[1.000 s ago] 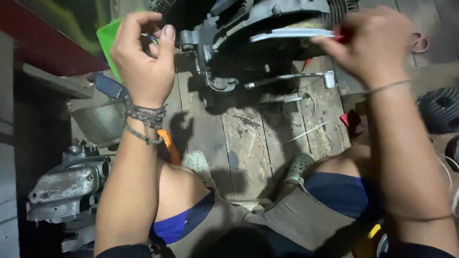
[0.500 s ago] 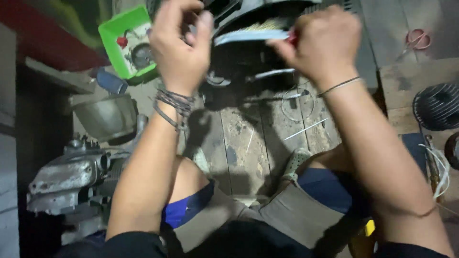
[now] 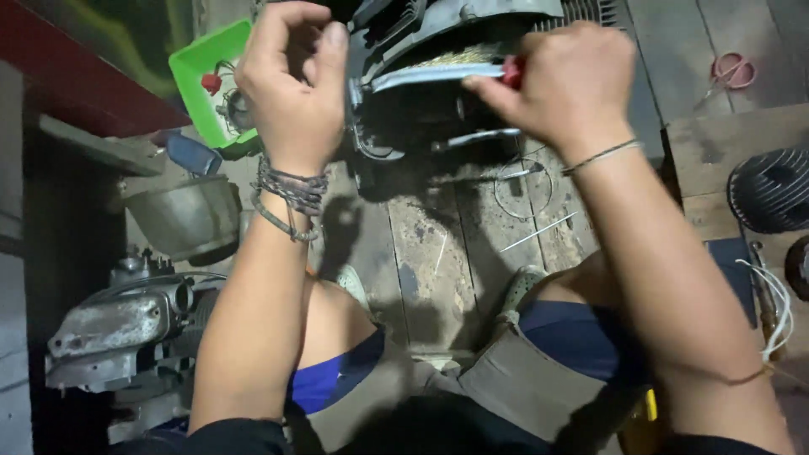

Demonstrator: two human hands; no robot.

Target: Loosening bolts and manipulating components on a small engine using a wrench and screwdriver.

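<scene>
A dark engine block (image 3: pixel 438 50) sits on the plank floor between my knees. My right hand (image 3: pixel 565 80) grips a red-handled tool (image 3: pixel 511 72) whose flat metal shaft lies across the engine's top. My left hand (image 3: pixel 295 84), with cord bracelets at the wrist, is closed at the engine's left edge; what its fingers pinch is hidden. A thin metal rod (image 3: pixel 476 139) sticks out below the engine.
A green plastic tray (image 3: pixel 198 63) with small parts stands at the upper left, a metal bowl (image 3: pixel 185 215) below it, and a grey engine casing (image 3: pixel 109 324) at the lower left. A finned cylinder (image 3: pixel 771 190) and red scissors (image 3: pixel 729 72) lie right.
Both hands have come closer together over the engine. The view has shifted, bringing the green tray and the engine further into sight.
</scene>
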